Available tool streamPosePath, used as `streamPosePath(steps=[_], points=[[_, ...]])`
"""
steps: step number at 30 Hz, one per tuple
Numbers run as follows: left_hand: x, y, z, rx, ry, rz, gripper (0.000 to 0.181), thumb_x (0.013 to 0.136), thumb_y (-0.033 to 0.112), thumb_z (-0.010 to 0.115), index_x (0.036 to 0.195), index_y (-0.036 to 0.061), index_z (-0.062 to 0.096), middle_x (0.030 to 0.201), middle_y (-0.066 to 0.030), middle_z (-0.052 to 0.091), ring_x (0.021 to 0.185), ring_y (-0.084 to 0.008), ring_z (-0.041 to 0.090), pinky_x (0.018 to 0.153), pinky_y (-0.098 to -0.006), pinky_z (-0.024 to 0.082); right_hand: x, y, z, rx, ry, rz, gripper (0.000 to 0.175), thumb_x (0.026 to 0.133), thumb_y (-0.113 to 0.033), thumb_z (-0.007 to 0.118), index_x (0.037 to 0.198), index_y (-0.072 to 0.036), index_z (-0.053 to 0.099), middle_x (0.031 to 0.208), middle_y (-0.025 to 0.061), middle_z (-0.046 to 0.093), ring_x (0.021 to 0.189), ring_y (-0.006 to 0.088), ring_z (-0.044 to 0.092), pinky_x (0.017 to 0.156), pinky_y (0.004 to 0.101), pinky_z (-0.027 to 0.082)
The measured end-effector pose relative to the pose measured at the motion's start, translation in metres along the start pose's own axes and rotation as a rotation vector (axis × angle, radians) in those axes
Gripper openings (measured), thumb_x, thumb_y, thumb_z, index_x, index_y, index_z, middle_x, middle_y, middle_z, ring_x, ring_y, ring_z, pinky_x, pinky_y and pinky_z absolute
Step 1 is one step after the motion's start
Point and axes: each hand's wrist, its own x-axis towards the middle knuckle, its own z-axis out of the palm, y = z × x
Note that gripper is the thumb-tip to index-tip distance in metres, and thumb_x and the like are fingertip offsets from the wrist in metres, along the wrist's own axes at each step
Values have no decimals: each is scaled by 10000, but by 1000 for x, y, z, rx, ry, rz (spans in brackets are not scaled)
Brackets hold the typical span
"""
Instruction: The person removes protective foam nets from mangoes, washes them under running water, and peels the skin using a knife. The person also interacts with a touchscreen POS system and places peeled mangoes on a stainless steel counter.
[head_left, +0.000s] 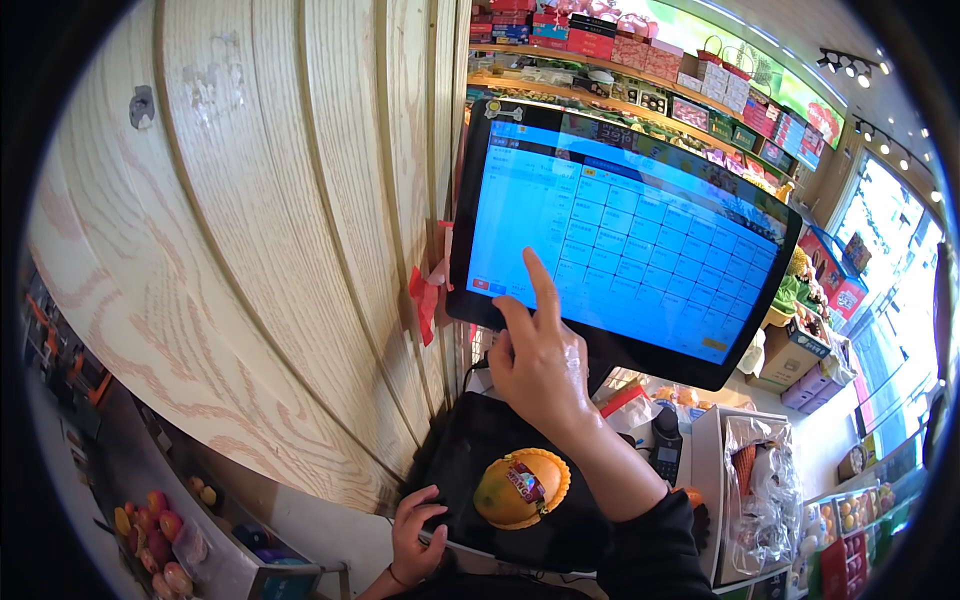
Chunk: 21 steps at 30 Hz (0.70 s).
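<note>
My right hand (540, 352) reaches across a touchscreen terminal (667, 285), its index finger extended over the lower left of the lit screen. Whether the fingertip touches the glass I cannot tell. Rows of square buttons fill most of that display. Below it, a yellow-green mango (496, 501) with a printed label lies in a scalloped yellow wrapper (556, 466) on a black weighing platform (457, 442). At the platform's near left edge is my left hand (416, 536), fingers spread and holding nothing.
A pale wooden panel (285, 247) rises close on the left. Behind the screen run shelves (540, 49) of gift boxes. A handheld device (666, 450) and a box with clear plastic (757, 487) stand at right. Several fruits (150, 532) sit in a bin lower left.
</note>
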Motion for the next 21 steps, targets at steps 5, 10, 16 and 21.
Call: streamPosePath(steps=[5,10,16,21], points=[[13,6,9,58,-160,110,381,742,149,703,1081,11,600,1330,-197,442,1185,-343,483,953,-409,445,4,7,11,-59,-44,-13,290,697,17,595,985,-9,622,1388,235,397,599,252,629,503,349,506],[40,19,25,334,-384,156,931,658,438,810,1375,44,366,1422,-236,303,1323,-425,308,1083,-479,293,-41,-2,-6,144,145,-157,263,661,36,620,911,-42,641,1271,218,535,562,158,555,471,275,458],[41,7,55,281,-482,55,1052,639,438,825,1428,37,257,1434,-247,266,1311,-418,326,1069,-439,336,-188,51,3,100,-120,459,321,799,-131,684,1077,-4,584,1241,177,526,1119,356,499,953,429,422],[38,6,60,316,-473,82,1087,615,400,854,1425,29,231,1431,-227,269,1306,-407,330,1056,-428,360,-236,56,-4,526,-132,765,286,865,-145,626,1097,13,570,1233,164,546,1064,310,565,863,367,477]])
